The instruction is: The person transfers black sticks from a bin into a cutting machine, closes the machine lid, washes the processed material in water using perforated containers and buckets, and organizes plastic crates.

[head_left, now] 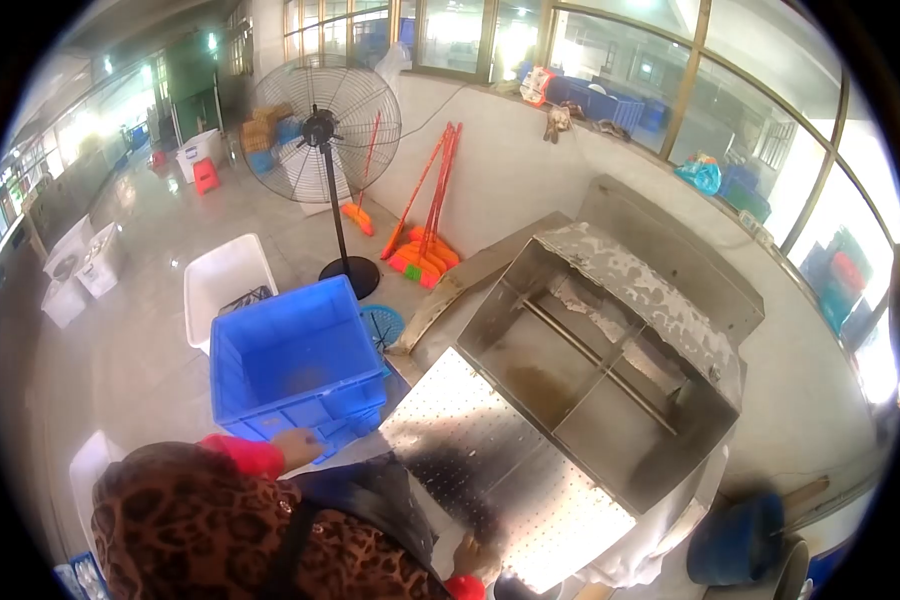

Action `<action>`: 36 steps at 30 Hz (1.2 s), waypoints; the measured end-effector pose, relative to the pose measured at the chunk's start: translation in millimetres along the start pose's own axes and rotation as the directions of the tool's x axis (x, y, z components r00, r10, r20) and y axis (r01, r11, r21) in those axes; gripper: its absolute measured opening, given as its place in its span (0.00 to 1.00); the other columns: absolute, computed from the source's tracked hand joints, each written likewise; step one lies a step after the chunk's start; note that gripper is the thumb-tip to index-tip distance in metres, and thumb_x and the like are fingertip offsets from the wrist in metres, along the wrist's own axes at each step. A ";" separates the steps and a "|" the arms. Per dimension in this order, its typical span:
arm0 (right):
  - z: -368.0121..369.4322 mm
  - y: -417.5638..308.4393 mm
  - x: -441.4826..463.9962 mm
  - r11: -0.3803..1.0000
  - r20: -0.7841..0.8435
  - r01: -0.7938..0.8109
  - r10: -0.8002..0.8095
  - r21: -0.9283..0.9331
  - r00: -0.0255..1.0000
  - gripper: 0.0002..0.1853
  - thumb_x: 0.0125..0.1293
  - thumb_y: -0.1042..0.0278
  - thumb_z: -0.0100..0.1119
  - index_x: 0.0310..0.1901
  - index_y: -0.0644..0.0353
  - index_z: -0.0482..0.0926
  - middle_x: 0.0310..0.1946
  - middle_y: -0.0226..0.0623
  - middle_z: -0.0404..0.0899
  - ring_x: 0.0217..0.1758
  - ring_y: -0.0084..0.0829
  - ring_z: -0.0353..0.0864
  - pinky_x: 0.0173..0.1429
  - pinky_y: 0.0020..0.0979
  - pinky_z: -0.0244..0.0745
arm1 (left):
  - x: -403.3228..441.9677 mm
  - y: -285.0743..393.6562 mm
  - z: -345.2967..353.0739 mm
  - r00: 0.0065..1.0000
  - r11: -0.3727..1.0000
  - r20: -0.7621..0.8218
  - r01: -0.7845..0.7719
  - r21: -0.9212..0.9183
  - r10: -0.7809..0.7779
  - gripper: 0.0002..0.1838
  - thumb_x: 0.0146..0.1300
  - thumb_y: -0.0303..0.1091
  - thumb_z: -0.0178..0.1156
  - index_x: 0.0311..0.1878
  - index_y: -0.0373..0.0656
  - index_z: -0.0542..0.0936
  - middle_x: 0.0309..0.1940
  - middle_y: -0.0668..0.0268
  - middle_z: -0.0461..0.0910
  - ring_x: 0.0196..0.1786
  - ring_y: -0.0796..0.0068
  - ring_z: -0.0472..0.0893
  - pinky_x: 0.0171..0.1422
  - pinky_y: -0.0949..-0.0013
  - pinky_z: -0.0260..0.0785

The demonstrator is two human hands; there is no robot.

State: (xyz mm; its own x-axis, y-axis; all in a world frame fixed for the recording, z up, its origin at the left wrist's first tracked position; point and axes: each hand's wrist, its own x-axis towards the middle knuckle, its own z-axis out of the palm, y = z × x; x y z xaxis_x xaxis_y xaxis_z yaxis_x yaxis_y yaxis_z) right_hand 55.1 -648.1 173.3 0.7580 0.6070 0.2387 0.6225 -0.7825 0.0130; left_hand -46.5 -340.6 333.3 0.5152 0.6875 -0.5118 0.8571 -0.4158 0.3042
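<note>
My left hand (296,449), below a red cuff, is closed at the near edge of a large blue plastic crate (300,408). The crate's inside shows no contents apart from a dark smudge on its floor. At the front edge of a perforated metal worktop (560,500) is my right hand (477,560); its fingers are blurred and partly hidden. Beyond the worktop stands a metal trough (530,365) divided by a partition, with a round bar across it and brown residue on its floor. A leopard-print garment and a dark apron cover the lower left.
A pedestal fan (320,130) stands behind the crate, beside a white tub (232,265). Orange brooms (425,255) lean on the wall. At lower right is a blue barrel (735,540). White bins (98,260) and a red stool (205,176) stand on the floor at left.
</note>
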 end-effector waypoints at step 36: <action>-168.3 161.4 274.1 0.609 0.141 -0.678 0.693 0.411 0.707 0.08 0.51 0.64 0.52 0.32 0.57 0.74 0.25 0.39 0.76 0.28 0.34 0.76 0.36 0.32 0.70 | 98.9 463.9 25.3 -0.516 -0.407 -0.470 -0.856 0.319 0.716 0.07 0.49 0.34 0.54 0.26 0.39 0.72 0.21 0.63 0.73 0.28 0.60 0.72 0.34 0.61 0.65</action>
State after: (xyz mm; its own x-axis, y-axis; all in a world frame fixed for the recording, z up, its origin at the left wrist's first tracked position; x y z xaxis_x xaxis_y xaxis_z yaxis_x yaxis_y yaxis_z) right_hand 330.6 -631.4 404.2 0.9948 -0.0933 0.0412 -0.0550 -0.8313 -0.5531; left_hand 402.0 -480.6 403.5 0.3491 -0.3726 0.8598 -0.7911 -0.6089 0.0574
